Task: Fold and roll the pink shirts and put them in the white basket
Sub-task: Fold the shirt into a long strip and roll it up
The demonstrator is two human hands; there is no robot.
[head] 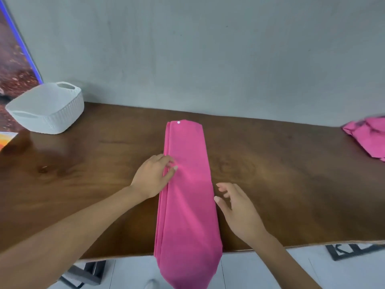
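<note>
Here the long pink shirt folded into a narrow strip [188,184] lies down the middle of the dark brown wooden bench [83,174], its far end near the grey wall and its near end hanging over the bench's near edge. The left hand [153,177] rests flat on the strip's left edge, where the stacked layers show, fingers straight and pressing lightly. The right hand [237,207] is beside the strip's right edge with fingers relaxed and spread, gripping nothing; whether it touches the cloth I cannot tell.

The fabric looks thin, soft and light, so it should bend easily but will probably slide out of line if rolled one-sided. The layered left edge seems the part most likely to splay. A sound hold would be at one end of the strip, both hands across its width, keeping the roll tight as it goes.

The white ribbed plastic basket with cut-out handles [62,113] stands at the far left of the bench, well apart from the strip. A crumpled heap of pink shirts [368,136] waits at the far right edge.
</note>
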